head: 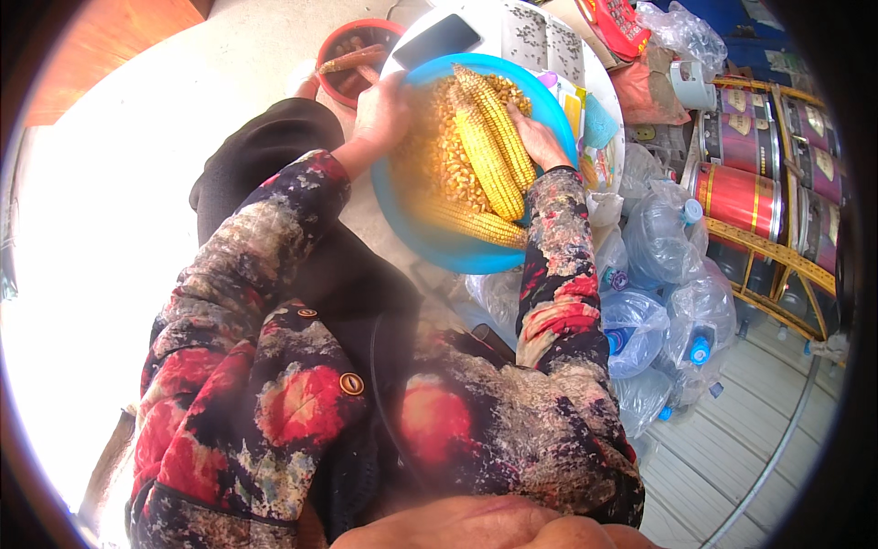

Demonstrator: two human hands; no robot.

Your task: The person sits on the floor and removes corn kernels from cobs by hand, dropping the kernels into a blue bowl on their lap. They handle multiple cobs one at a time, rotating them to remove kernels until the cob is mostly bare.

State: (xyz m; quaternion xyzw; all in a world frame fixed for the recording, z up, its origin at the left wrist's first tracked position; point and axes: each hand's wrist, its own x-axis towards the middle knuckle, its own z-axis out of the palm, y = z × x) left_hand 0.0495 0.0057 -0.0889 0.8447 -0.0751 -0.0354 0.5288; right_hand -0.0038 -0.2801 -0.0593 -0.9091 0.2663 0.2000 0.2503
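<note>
A blue plastic basin [449, 264] holds loose corn kernels [456, 161] and several yellow ears of corn [490, 161]. My left hand [384, 113] is at the basin's left rim, beside a bare reddish corncob [353, 58] that lies over a red bucket; a blur hides its fingertips, so its grip cannot be told. My right hand [535, 137] reaches inside the basin's right wall, its fingers against the upper right ear. Whether they close on that ear is not clear. Another ear [480, 226] rests low in the basin.
The red bucket [326, 86] holds bare cobs. Beyond the basin, a white round table [614, 103] carries a dark smartphone [437, 39] and a speckled sheet [542, 41]. At right are bagged plastic bottles [658, 233] and a yellow metal rack [775, 250] with cans.
</note>
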